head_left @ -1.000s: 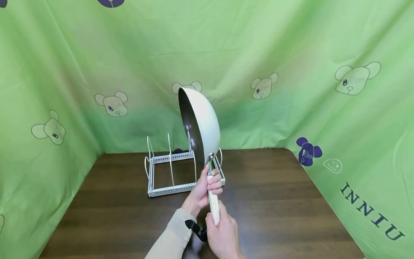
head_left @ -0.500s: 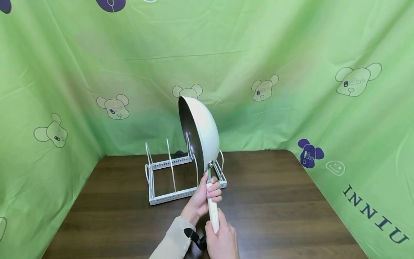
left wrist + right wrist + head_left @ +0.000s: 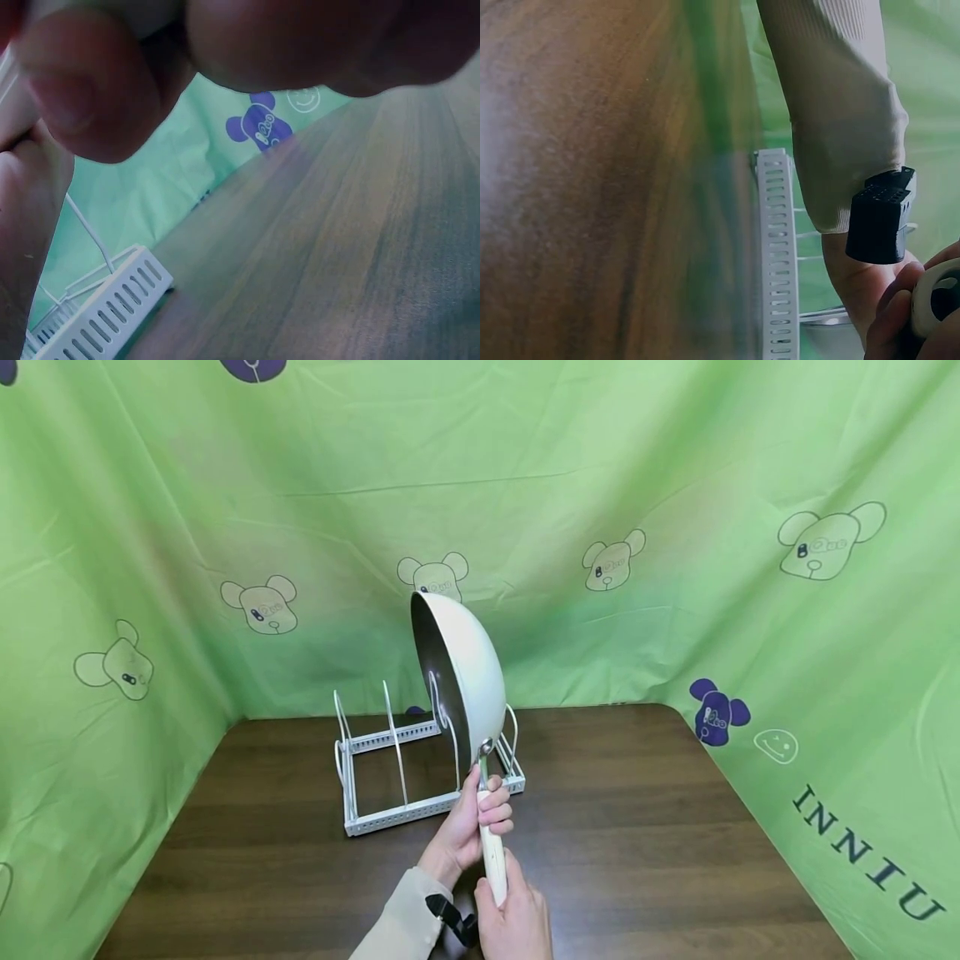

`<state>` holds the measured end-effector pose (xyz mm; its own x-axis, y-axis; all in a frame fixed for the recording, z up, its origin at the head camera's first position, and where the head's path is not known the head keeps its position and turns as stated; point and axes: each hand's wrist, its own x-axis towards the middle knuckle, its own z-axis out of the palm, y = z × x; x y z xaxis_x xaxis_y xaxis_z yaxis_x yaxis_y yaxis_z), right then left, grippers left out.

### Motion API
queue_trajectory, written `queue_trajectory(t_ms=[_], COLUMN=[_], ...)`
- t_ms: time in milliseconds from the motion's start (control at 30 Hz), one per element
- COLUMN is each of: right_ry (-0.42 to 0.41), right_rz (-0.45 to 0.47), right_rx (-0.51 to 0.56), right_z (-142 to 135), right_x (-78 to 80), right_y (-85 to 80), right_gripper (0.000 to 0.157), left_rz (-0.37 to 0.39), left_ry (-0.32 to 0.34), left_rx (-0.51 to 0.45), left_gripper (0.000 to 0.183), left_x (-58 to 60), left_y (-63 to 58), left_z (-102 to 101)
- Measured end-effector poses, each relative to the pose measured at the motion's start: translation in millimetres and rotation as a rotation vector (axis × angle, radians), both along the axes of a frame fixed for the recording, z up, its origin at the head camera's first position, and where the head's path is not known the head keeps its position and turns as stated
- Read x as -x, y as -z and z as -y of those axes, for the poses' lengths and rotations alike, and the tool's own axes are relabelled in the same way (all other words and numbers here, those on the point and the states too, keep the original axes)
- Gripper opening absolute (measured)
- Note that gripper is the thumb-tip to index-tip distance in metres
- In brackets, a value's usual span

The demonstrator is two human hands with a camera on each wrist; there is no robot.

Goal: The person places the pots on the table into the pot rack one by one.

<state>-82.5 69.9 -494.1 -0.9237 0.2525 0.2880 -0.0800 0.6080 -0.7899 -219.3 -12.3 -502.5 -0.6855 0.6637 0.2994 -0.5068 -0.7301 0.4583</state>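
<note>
A wok point(image 3: 480, 668), white outside and dark inside, stands on edge with its hollow facing left, within the right part of a white wire pan rack point(image 3: 405, 816). Whether its lower rim touches the rack is hidden. My left hand point(image 3: 465, 828) grips the upper part of the pale handle point(image 3: 493, 864), near the metal joint. Lower down, my right hand point(image 3: 517, 914) grips the handle's end. Blurred fingers of my left hand point(image 3: 97, 97) fill the top of the left wrist view. The handle's end point(image 3: 934, 296) shows between my right fingers in the right wrist view.
The rack stands towards the back of a dark wooden table point(image 3: 637, 827), its thin wire dividers point(image 3: 395, 743) upright to the left of the wok. A green printed curtain point(image 3: 525, 460) hangs behind and at both sides. A black wrist strap point(image 3: 453, 920) circles my left wrist.
The wok has come down in the head view, with both hands still holding its handle. In the last half second it moved only slightly. The rack appears to stay in place.
</note>
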Motion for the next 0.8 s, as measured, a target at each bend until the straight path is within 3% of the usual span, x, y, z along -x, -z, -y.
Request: queue_trajectory(t_ms=[433,800], right_ry=[-0.021,-0.015], right_rz=[-0.006,0.029], right_rx=[-0.014,-0.045], right_z=[-5.3,-11.1], right_x=[-4.0,-14.3], right_y=[3.8,12.2], right_gripper=[0.04,0.046], left_rz=[0.018,0.036], left_ry=[-0.004,-0.023], left_rx=[-0.017,0.048], left_gripper=[0.046,0.043], left_x=[-5.8,-16.8], left_y=[6.3,13.8], left_z=[-2.7,-7.1])
